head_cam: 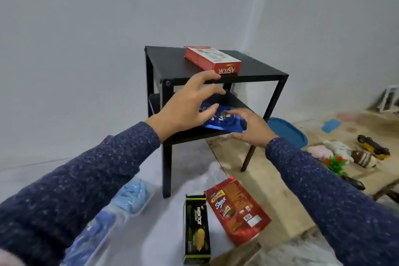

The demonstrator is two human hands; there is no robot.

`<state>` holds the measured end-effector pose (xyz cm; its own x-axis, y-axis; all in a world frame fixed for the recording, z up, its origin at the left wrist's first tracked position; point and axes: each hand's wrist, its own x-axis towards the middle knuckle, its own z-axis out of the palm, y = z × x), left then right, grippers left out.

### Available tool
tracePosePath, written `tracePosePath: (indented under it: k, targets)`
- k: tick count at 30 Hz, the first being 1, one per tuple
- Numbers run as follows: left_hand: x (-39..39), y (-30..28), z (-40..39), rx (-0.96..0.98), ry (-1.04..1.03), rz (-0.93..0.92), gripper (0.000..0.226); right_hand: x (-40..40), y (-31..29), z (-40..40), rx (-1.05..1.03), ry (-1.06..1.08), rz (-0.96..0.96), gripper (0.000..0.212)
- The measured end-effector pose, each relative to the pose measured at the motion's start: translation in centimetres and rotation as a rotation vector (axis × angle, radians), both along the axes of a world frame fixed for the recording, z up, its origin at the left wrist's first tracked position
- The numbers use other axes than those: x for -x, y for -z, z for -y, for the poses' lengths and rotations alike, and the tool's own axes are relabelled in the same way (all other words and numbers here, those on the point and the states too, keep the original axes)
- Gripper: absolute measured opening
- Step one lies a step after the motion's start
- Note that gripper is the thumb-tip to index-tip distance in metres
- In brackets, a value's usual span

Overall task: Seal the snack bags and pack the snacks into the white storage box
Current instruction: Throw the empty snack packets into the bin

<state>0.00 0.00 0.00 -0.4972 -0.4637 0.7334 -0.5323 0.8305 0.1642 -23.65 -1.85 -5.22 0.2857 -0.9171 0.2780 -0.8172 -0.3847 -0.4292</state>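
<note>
So both hands are in at the blue snack bag (224,121), which sits on the lower shelf (235,101) of the little black counter (172,65). The left hand (187,106) comes over the top with its fingers (210,88) spread wide, thumb down on the near edge of the bag. The right hand (251,127) is at the bag's right end, fingers lightly curled against it; I can't tell if it actually has a pinch yet.

That bag looks like thin shiny foil, so I'd guess light, crinkly and a bit slippery, with crushable stuff inside. I'd take it by the flat seam ends rather than squeezing the middle, and slide it out before lifting, since the top is low over it.

The red box (212,60) up top, the black and green box (195,229) and the red packet (237,211) on the floor look stiffer. No white storage box that I can see.
</note>
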Motion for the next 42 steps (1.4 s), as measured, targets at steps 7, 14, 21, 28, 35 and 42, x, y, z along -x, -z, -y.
tracePosePath:
  k: [7,14,21,28,35,42]
  targets:
    - [4.6,-2.6,3.3,0.164,-0.372,0.063,0.067,3.5,1.6,4.9,-0.145,-0.282,-0.059,0.084]
    - [5.5,-4.0,3.1,-0.110,-0.557,0.149,0.093,3.8,3.0,5.9,-0.190,-0.406,-0.077,0.080]
    - [5.3,-4.3,2.2,-0.230,-0.518,0.025,0.082,3.6,2.2,5.0,-0.172,-0.422,0.012,0.060]
    - [4.2,-4.6,-1.8,-0.178,-0.495,-0.003,0.075,2.9,0.4,1.1,-0.058,-0.438,0.036,0.045]
    - [0.7,-5.4,-9.6,0.138,-0.479,0.046,0.038,0.1,-2.2,-5.9,-0.026,-0.444,-0.086,0.027]
    - [-5.6,-6.1,-20.4,0.110,-0.682,0.052,0.034,-6.3,-5.1,-14.0,-0.037,-0.501,-0.192,0.017]
